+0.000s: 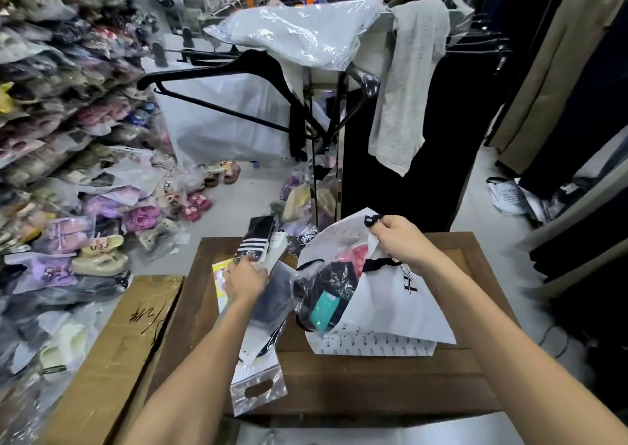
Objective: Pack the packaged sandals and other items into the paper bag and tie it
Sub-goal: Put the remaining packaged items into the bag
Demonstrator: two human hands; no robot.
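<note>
A white paper bag (380,312) with black lettering and black ribbon handles lies tilted on a brown wooden table (373,380), its mouth facing left. Inside it show a teal item, dark packaged goods and something pink. My right hand (399,240) pinches the bag's upper rim and a black handle, holding the mouth wide. My left hand (244,279) rests on a clear plastic packet with dark contents (275,298) just left of the bag's mouth. Black socks with white stripes (256,240) lie beyond that hand, and a yellow-edged packet (219,274) lies under it.
A taped cardboard box (112,353) stands left of the table. Bagged sandals fill the shelves and floor at left (102,233). A rack with black hangers (238,87), a plastic-wrapped garment and a grey cloth stands behind. Hanging trousers line the right side (560,104).
</note>
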